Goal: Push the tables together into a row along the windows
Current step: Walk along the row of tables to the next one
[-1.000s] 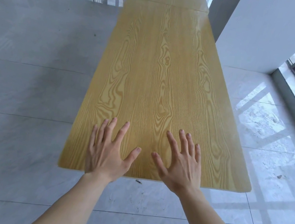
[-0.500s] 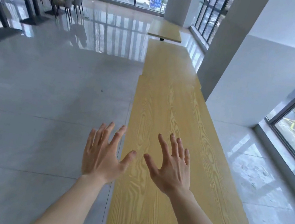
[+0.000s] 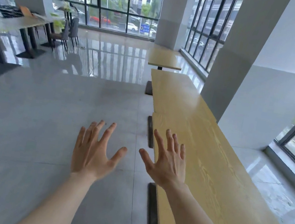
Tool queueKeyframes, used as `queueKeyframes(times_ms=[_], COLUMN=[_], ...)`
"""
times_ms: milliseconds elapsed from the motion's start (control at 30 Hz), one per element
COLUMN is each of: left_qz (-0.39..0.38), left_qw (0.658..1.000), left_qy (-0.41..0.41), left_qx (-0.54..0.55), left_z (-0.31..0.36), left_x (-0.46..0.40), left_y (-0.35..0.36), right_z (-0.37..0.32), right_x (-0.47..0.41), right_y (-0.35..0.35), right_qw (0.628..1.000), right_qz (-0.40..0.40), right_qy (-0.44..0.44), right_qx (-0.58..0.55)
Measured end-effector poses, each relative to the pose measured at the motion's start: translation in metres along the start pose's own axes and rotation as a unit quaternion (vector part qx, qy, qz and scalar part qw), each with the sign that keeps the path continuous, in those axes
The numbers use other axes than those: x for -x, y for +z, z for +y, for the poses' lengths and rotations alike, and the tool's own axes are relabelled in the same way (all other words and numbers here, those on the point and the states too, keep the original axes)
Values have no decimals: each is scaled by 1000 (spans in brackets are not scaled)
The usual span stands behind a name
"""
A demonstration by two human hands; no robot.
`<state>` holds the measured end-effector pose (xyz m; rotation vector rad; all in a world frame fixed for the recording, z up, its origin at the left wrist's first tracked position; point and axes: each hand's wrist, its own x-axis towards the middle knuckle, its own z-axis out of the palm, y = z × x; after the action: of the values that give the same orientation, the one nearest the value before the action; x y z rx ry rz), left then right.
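Head view shows us both hands raised in front, palms facing away, fingers spread wide and holding nothing. Our left hand [image 3: 94,154] hangs over the grey tiled floor [image 3: 32,131], well clear of any table. Our right hand [image 3: 168,164] sits over the near left edge of the nearest wooden table [image 3: 228,184]; we cannot tell whether it touches the top or floats just above it. That table runs away from us on the right, and its far end meets a second wooden table [image 3: 176,95] with only a thin seam between them, the two forming one line beside a white pillar [image 3: 249,60]. Beyond them a third wooden table [image 3: 163,58] stands apart, with a strip of floor showing between it and the second. Tall windows [image 3: 204,33] line the right side and the far wall. Dark flat table bases show under the left edges of the joined pair. At the far left stand grey-topped tables [image 3: 11,24] on black legs with chairs [image 3: 70,30] beside them.
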<state>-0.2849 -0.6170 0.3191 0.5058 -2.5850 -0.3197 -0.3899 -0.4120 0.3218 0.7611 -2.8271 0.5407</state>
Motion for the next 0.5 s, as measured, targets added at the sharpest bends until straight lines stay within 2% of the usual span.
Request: queueKeyframes(times_ms=[233, 500], left_qz=[-16, -13], left_qw=[1000, 999], left_qy=[23, 30], left_qx=[-15, 1], left_z=[-66, -110], left_x=[-186, -430], left_y=[73, 125], right_z=[-11, -23], right_x=[-190, -436], right_y=[64, 92], right_qw=[1000, 999], right_qz=[-9, -4], right_qy=[16, 24], right_qx=[15, 26])
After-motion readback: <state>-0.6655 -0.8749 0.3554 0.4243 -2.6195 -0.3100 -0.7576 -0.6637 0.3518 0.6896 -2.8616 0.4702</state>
